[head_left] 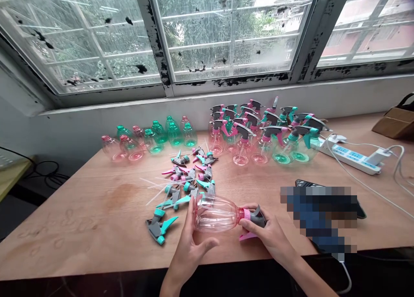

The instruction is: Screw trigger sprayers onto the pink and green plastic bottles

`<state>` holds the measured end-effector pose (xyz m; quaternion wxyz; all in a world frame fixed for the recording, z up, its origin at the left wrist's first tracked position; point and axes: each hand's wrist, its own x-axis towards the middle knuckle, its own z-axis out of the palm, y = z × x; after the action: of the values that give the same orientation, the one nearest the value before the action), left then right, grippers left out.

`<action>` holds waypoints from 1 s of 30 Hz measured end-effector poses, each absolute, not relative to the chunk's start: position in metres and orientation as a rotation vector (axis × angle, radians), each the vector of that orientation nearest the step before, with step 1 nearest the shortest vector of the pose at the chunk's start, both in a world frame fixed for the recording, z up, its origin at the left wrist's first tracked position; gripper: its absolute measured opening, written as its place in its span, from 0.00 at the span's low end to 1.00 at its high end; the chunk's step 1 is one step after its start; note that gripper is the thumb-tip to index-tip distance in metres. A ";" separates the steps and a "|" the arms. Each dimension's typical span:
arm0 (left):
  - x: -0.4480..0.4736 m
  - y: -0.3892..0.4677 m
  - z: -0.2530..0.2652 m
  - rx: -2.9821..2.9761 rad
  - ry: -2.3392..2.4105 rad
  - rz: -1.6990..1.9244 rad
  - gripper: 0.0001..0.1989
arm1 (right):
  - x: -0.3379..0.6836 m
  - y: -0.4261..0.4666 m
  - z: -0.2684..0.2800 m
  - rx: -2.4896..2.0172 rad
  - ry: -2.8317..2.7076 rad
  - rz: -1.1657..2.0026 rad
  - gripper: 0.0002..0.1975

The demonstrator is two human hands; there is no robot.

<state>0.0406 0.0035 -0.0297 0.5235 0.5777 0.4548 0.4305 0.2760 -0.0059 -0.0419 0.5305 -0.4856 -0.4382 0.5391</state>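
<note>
A clear pink spray bottle (pixel 216 214) lies sideways in the air between my hands, above the front of the table. My left hand (pixel 194 245) supports its base, fingers up along the end and thumb held away from the side. At the other end, my right hand (pixel 267 232) grips the pink collar (pixel 246 214) and grey spray head (pixel 258 217), which sits on the bottle's neck. A pink trigger (pixel 247 236) points down below it. Nearest to my left hand is a loose grey and teal spray head (pixel 160 226); several more, with thin tubes, form a pile (pixel 189 176) behind.
Open pink and green bottles (pixel 156 135) stand at the back left. Bottles with spray heads (pixel 241 146) are grouped at the back right. Farther right are a white power strip (pixel 352 157), cables and a brown bag (pixel 396 121). A dark phone (pixel 359 208) lies right, partly pixelated.
</note>
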 end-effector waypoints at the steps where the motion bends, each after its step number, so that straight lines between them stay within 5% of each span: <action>1: 0.040 0.004 -0.030 1.381 1.088 1.050 0.51 | 0.276 -0.006 -0.042 -1.159 -1.054 1.286 0.17; 11: 0.041 0.005 -0.031 1.553 1.033 1.025 0.43 | 0.274 -0.009 -0.045 -1.092 -0.950 1.347 0.17; 18: 0.043 0.004 -0.032 1.494 1.107 1.051 0.49 | 0.272 -0.011 -0.041 -1.122 -1.062 1.300 0.16; 30: 0.042 0.008 -0.034 1.545 1.065 1.049 0.43 | 0.274 -0.008 -0.050 -0.984 -0.962 1.359 0.16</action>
<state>0.0419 0.0082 -0.0336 0.4757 0.6321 0.4359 0.4292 0.2745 -0.0076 -0.0496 0.5676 -0.4186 -0.4096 0.5786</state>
